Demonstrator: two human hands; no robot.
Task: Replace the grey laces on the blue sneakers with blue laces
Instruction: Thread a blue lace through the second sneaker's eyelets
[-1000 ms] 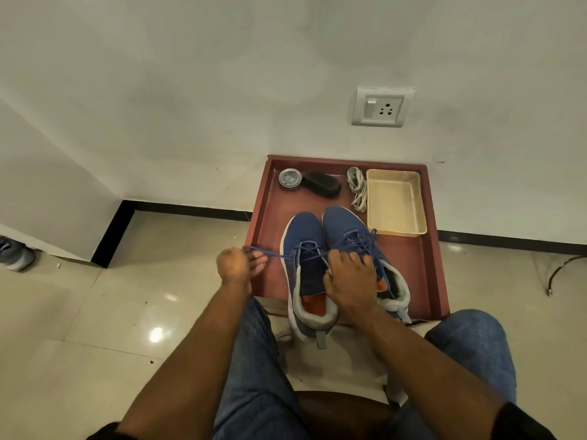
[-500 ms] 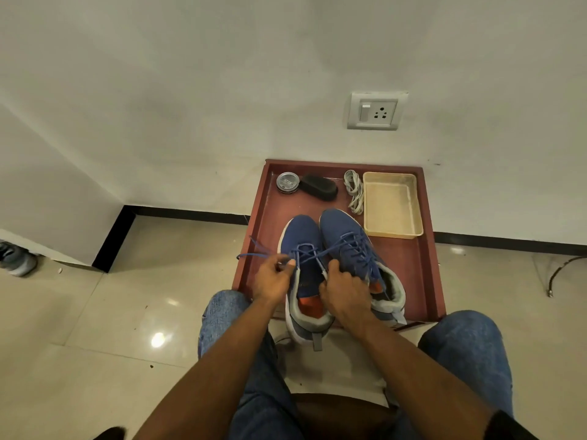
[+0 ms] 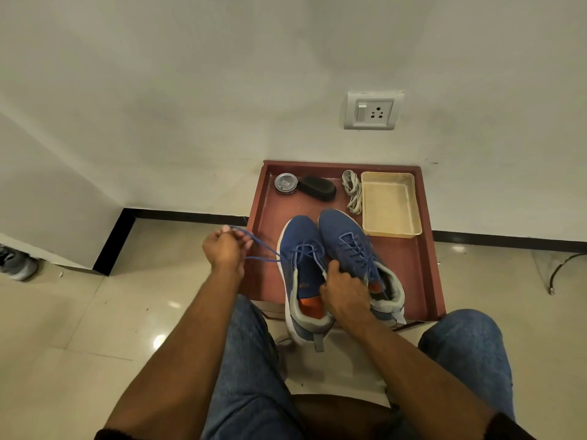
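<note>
The sneakers [image 3: 303,271] are blue with grey collars, orange insoles and white soles, threaded with blue laces [image 3: 263,249]. The tray [image 3: 425,249] under them is reddish brown. At its 12 o'clock lie pale grey laces [image 3: 352,192], a black brush [image 3: 317,186] and a silver tin [image 3: 286,183]; at 1 o'clock, a cream basket [image 3: 390,204]. The jeans [image 3: 251,376] are blue denim.

Light in here is soft and kinda dim, with a warm yellowish cast over everything. The glossy floor tiles [image 3: 95,312] pick up a few small bright glare spots, so there's light overhead somewhere. Shadows are weak; there's just a faint one under my shoes [image 3: 336,271] and along the inside wall of the red tray [image 3: 435,281]. The wide lens bends the black skirting line [image 3: 190,215] and stretches my arms at the bottom edge. The centre's fairly sharp, and the corners go soft and a bit smeary.
</note>
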